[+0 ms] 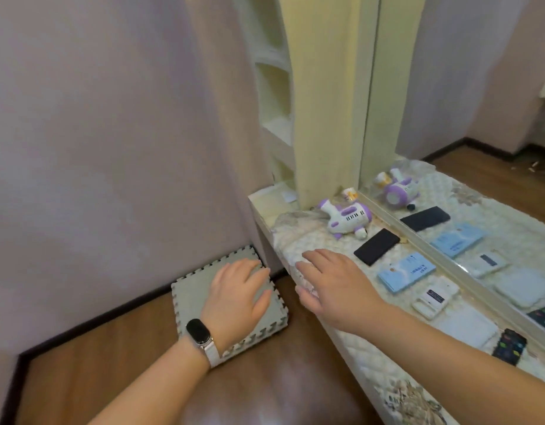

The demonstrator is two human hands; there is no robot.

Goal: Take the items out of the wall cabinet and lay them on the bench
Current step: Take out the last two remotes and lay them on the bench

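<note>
My left hand (237, 297), with a dark band on its wrist, hovers open above a stack of grey foam mats (191, 299) on the floor. My right hand (329, 279) is open, fingers spread, over the front edge of the quilted bench (299, 240). On the bench lie a purple-and-white toy plane (348, 220), a black phone (377, 246), a light blue booklet (406, 271), a white device (435, 297), a white pad (467, 328) and a dark patterned case (510, 346). The cabinet shelves (277, 118) above look bare.
A mirror (479, 148) runs along the back of the bench and doubles the items. A cream cabinet door panel (326, 102) stands beside the shelves. A small jar (351, 194) sits behind the toy. Wooden floor (112, 363) and a lilac wall lie to the left.
</note>
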